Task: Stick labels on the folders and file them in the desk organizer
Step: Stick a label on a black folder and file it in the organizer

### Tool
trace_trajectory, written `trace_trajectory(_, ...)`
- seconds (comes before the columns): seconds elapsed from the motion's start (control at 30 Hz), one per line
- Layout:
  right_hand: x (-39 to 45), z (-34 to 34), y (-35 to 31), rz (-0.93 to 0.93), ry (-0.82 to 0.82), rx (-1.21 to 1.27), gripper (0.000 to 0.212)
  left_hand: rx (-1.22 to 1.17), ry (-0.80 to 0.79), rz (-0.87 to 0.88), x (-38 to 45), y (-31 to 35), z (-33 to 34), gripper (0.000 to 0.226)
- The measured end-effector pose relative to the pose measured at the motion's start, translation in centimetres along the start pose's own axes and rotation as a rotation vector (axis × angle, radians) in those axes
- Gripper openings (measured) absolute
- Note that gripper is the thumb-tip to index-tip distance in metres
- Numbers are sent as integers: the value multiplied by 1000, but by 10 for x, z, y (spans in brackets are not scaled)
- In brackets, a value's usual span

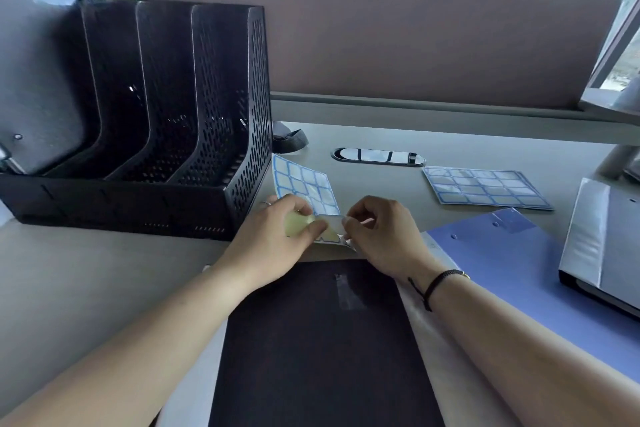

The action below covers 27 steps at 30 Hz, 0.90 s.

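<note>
- Your left hand point(277, 239) pinches the near end of the label sheet point(304, 191), bending its yellowish backing over under thumb and forefinger, while your right hand point(377, 232) has its fingertips pressed together on the edge of one blue-bordered label point(329, 230) at that bent corner.
- You are in the peeling step: the label looks partly lifted, though how much of it has come free of the backing cannot be told.
- The black folder point(322, 340) lies flat just below both hands, nearest to you, and is the likely one to receive this label; a pale rectangular patch near its top may be glare or an older sticker.
- A blue folder point(519, 267) lies to its right, and a grey binder point(602, 239) rests beyond that at the desk's edge.
- A second label sheet point(485, 189) lies apart, further back on the right.
- The desk organizer point(162, 107) stands at the left; its three right-hand slots look empty, and something grey stands in the leftmost.
- Next, you will need a slow, steady pull to free the label without tearing, then lay it squarely on the black cover and press it flat.
</note>
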State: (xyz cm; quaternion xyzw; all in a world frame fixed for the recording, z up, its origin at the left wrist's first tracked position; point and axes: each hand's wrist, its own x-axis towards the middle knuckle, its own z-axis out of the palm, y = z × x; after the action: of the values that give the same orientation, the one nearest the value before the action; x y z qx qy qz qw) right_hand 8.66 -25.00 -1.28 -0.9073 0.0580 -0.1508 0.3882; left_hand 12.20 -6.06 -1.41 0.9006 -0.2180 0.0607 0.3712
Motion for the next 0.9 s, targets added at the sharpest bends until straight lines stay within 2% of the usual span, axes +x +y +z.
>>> trace_trajectory(0.13,-2,2,0,-32,-35,-64,14,106,-7,-13,-3,-3,2,28)
trace_trajectory(0.33,-3,1,-2,-57,-33,-98,12,263,-91,110,-1,-6,1,25)
trace_trajectory(0.57,-1,3,-1,-55,5,-47,10,324,-132,33,-5,1,-1,25)
trace_trajectory(0.8,3,-13,-12,-82,-24,-63,16,352,-188,-27,-4,3,-2,49)
trace_trajectory(0.9,-1,-27,-18,-69,-94,-1,12,345,-182,-12,-3,2,-2,52)
